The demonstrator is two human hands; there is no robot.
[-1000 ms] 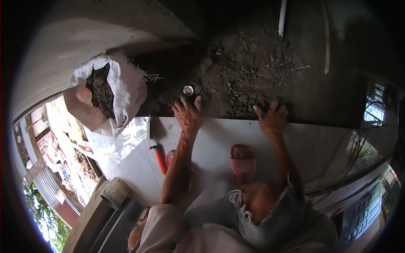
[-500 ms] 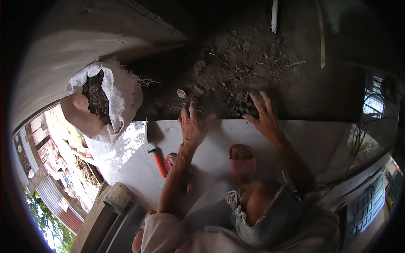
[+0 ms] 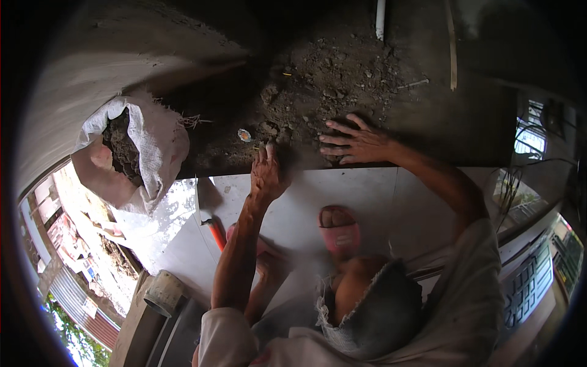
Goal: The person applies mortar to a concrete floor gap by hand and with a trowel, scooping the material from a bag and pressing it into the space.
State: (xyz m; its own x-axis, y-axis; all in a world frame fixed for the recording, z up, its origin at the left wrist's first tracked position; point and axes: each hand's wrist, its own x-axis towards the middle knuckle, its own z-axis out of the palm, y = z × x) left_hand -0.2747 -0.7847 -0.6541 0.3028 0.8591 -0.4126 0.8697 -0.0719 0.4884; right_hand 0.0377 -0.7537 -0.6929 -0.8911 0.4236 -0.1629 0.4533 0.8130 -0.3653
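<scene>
My right hand [image 3: 354,142] lies with its fingers spread over loose dirt and rubble [image 3: 342,76], at the near edge of the dark surface. To its left my left hand [image 3: 269,177] reaches over the same edge, fingers stretched forward and touching the dirt; I see nothing held in it. Beyond my left fingertips lies a small crumpled piece [image 3: 244,135], pale with orange. At the far left, a white woven sack [image 3: 165,137] stands with its mouth rolled back, and dark soil and lumps [image 3: 125,147] fill it.
A red-handled tool [image 3: 215,233] lies on the pale tiles [image 3: 391,196] by my left forearm. My feet, in pink slippers [image 3: 341,238], stand there too. Farther off are a white pipe [image 3: 380,21] and a thin wooden strip [image 3: 452,52]. A grey cylindrical container [image 3: 164,293] sits lower left.
My right hand has swung inward to the left and turned, its fingers now pointing left across the rubble. My left hand stays near the edge. The view has shifted slightly.
</scene>
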